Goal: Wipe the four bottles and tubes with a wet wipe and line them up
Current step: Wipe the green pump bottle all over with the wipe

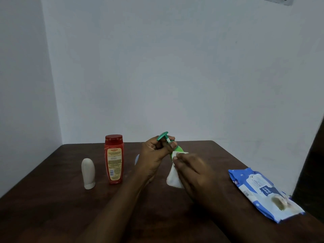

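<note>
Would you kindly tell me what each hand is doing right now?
Left hand: grips the green pump bottle at its neck.
Right hand: holds the wet wipe against that bottle.

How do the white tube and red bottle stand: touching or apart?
Apart. Head view shows a strip of table between the white tube and the red bottle.
</note>
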